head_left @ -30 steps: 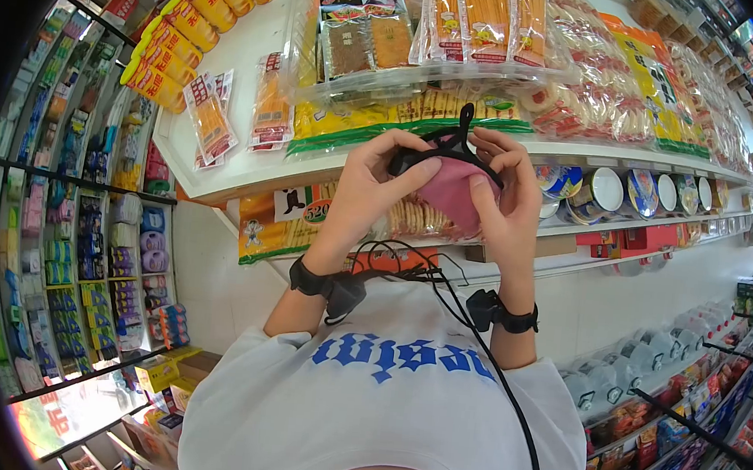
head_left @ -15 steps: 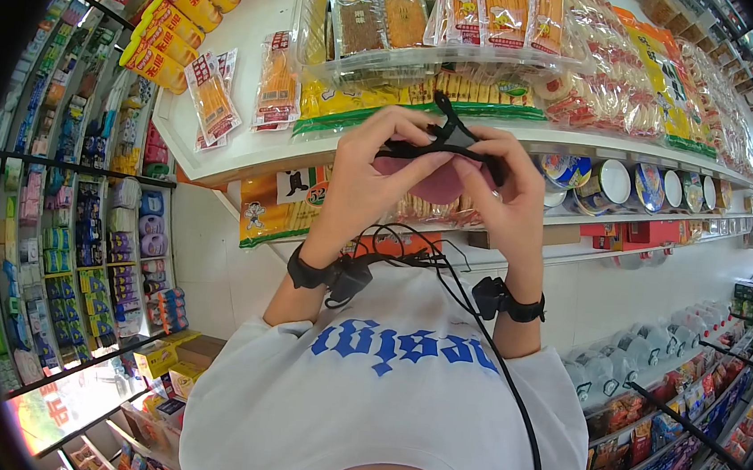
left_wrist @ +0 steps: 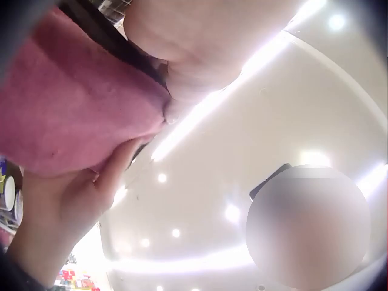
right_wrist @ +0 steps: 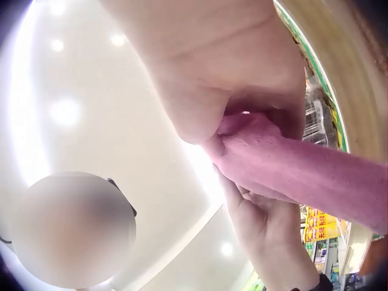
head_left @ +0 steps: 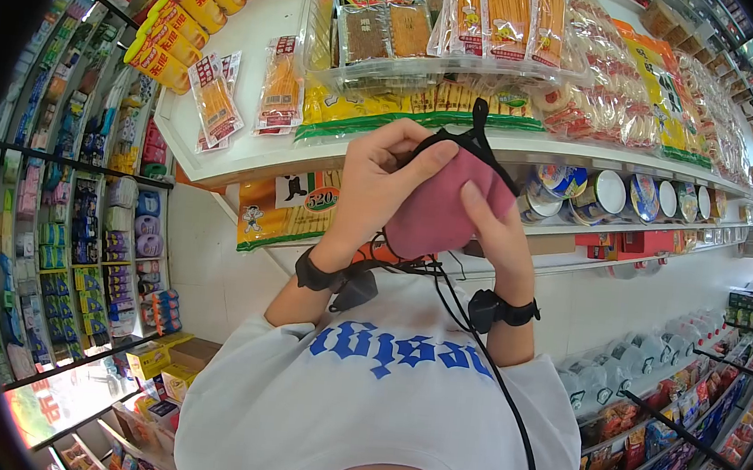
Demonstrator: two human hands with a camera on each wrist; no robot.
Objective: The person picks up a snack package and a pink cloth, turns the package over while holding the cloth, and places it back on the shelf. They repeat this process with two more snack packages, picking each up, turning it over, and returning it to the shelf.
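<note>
A pink cloth item (head_left: 432, 213) with black edging and a small black loop (head_left: 479, 114) is held up between both hands in front of the chest. At its upper left edge my left hand (head_left: 377, 177) pinches it, thumb on the pink face and fingers behind. My right hand (head_left: 504, 235) grips the right side, its thumb lying on the pink face and its other fingers hidden behind the cloth. In the left wrist view the pink cloth (left_wrist: 79, 100) spreads broad and fairly flat. It appears edge-on and folded in the right wrist view (right_wrist: 291, 163).
Beyond the hands is a white shelf (head_left: 222, 157) with packaged snacks, a clear plastic tray (head_left: 381, 79) and yellow snack packs (head_left: 174, 43). Tins (head_left: 609, 191) line the shelf below. A black cable (head_left: 506, 394) runs down over the white shirt (head_left: 377, 432). Stocked racks (head_left: 72, 235) stand at the left.
The cloth was bunched, with a grey patch showing half a second ago; now its pink face is turned up and spread. The right thumb has moved onto that face, away from the left thumb.
</note>
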